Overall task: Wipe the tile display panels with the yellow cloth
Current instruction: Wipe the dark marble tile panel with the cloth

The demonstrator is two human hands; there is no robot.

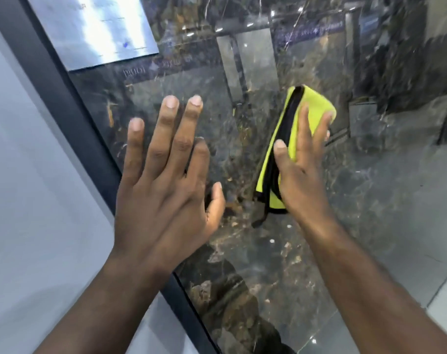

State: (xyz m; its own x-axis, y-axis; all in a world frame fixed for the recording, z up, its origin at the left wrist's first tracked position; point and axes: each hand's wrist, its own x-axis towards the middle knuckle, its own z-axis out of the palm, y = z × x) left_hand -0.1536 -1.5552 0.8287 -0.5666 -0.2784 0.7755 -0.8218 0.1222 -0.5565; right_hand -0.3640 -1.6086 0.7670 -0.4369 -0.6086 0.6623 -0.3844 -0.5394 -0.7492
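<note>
A pale wall (26, 175) fills the left, then a dark frame (72, 106) edging the glossy dark marble panel (319, 226). At its far left corner is a white printed sheet (95, 26), its lines too blurred and glared to read and its top cut off. Just below it, faint lettering shows in the gloss (mirrored and smeared, so illegible). The left hand (163, 190) lies flat on the panel, fingers straight and spread apart. Right of it, well apart, the yellow cloth (311, 106), folded and black-edged, sits against the panel under the right hand (301, 172), which presses it with straight fingers, thumb laid along the black edge. The palm hides the cloth's near right part.
</note>
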